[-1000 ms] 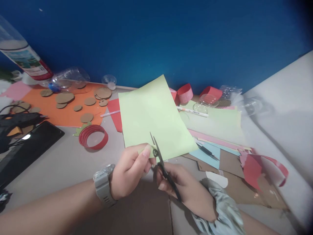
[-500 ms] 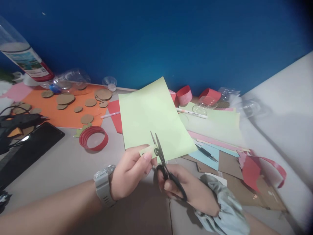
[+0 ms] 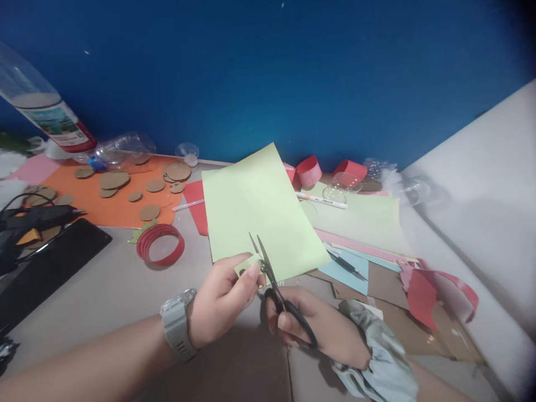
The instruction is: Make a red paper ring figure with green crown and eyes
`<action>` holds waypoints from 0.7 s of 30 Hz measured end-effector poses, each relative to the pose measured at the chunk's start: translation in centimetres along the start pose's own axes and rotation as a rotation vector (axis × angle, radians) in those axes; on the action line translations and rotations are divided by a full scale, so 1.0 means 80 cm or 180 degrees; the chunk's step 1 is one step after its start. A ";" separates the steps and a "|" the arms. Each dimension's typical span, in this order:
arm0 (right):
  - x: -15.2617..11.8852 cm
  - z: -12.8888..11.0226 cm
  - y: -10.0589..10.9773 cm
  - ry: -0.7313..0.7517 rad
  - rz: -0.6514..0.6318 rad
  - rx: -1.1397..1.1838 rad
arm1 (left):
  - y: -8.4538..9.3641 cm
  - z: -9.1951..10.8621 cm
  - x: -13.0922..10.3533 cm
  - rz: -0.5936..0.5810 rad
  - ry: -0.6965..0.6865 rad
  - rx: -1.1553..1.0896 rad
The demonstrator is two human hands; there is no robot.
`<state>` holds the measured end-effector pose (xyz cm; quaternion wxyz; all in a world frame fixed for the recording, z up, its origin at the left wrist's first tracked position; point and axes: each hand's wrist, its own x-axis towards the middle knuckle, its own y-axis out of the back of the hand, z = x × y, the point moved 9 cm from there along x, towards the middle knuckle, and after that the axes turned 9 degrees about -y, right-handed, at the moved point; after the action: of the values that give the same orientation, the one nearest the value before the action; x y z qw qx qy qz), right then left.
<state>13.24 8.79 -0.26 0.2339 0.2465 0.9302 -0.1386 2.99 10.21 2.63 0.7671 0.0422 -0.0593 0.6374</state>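
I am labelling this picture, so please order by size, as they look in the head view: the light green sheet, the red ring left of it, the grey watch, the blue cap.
1. Light green sheet
2. Red ring and grey watch: about alike; the watch seems nearer the camera, so unranked
3. Blue cap

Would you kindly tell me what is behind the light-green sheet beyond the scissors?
Left of the light-green sheet, red paper peeks out; on its right, a white marker shows. Whatever lies behind its middle is covered.
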 end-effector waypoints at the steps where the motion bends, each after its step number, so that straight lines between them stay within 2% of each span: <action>1: 0.000 -0.001 0.000 0.0004 0.0002 -0.0003 | 0.000 0.000 0.000 -0.0003 0.0008 0.0001; 21: 0.001 0.005 -0.001 -0.0030 -0.0058 0.0051 | -0.001 0.000 0.002 -0.0044 -0.0084 -0.0115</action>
<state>13.29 8.61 -0.67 0.2351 0.2392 0.9302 -0.1493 3.07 10.33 2.65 0.7713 0.0372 -0.0805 0.6303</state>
